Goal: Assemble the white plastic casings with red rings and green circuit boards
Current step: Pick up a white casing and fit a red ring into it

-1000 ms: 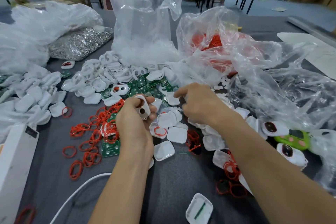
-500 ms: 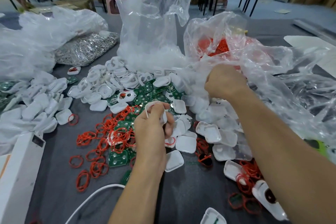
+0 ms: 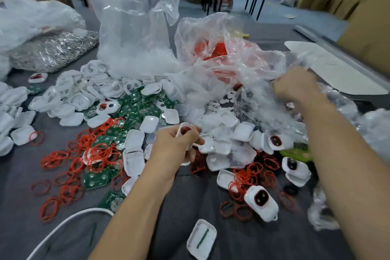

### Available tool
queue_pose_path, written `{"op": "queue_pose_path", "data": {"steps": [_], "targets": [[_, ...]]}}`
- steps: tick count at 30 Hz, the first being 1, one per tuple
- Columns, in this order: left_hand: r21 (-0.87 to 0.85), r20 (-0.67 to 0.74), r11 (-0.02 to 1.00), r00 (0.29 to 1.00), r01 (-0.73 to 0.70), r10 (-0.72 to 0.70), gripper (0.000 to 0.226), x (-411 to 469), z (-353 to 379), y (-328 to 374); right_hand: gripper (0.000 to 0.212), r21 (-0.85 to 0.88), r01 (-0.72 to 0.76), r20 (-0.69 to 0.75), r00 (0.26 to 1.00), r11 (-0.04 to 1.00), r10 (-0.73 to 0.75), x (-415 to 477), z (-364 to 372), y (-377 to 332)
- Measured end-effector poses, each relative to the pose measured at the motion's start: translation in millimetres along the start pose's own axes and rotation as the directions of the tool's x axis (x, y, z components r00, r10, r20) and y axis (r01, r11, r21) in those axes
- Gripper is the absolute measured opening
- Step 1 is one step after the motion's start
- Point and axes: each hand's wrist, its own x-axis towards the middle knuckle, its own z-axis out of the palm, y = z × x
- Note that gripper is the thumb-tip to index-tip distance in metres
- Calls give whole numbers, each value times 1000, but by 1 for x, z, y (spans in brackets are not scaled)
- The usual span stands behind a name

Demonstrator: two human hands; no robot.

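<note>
My left hand (image 3: 176, 147) grips a white casing (image 3: 185, 130) with a red ring in it, above the middle of the grey table. My right hand (image 3: 296, 86) is closed on a clear plastic bag (image 3: 253, 82) at the right, holding it up. Loose white casings (image 3: 135, 162) lie scattered around the left hand. Red rings (image 3: 92, 154) and green circuit boards (image 3: 137, 105) lie left of and behind it. Three assembled casings with dark red-ringed windows (image 3: 261, 200) lie under my right forearm.
A tall clear bag (image 3: 135, 27) stands at the back, next to a bag holding red rings (image 3: 215, 48). A bag of silvery metal parts (image 3: 52, 51) lies at back left. A white casing half (image 3: 201, 238) and a white cable (image 3: 69, 219) are at the near edge.
My right hand left the casings, went up and to the right, and took hold of the clear bag, pulling it rightward. My left hand kept its casing.
</note>
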Motion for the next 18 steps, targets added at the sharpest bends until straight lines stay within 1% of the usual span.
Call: {"op": "queue_pose_path", "data": {"steps": [1, 2, 3, 4, 7, 9, 11, 14, 16, 18], "targets": [[-11, 11, 1000, 1000, 2, -2, 8, -1, 0, 0, 25, -74, 71, 156, 986, 995, -58, -1, 8, 1], [-13, 21, 1000, 1000, -1, 1, 11, -1, 1, 0, 23, -87, 132, 278, 955, 987, -103, -6, 14, 0], [-12, 32, 1000, 999, -5, 6, 14, -2, 1, 0, 21, -56, 156, 346, 930, 986, -128, -9, 21, 0], [-11, 39, 1000, 999, -13, 13, 15, -2, 1, 0, 21, -50, 186, 369, 916, 981, -154, -10, 27, 2], [6, 46, 1000, 999, -23, 23, 15, -4, 1, -1, 21, -83, 243, 359, 912, 966, -198, -12, 25, 6], [23, 42, 999, 999, -28, 27, 15, -6, 1, -1, 26, -107, 272, 366, 905, 956, -217, -10, 19, 12], [37, 37, 999, 999, -31, 29, 17, -7, 2, -2, 28, -114, 264, 372, 905, 958, -205, -8, 14, 18], [40, 39, 998, 998, -40, 39, 18, -7, 3, -2, 24, -206, 303, 405, 892, 930, -201, -10, 8, 22], [40, 43, 998, 998, -48, 46, 19, -7, 3, -2, 26, -244, 313, 384, 900, 918, -205, -11, 6, 23], [53, 50, 997, 997, -61, 59, 19, -7, 4, -2, 30, -264, 269, 322, 930, 926, -178, -12, 7, 28]]}}
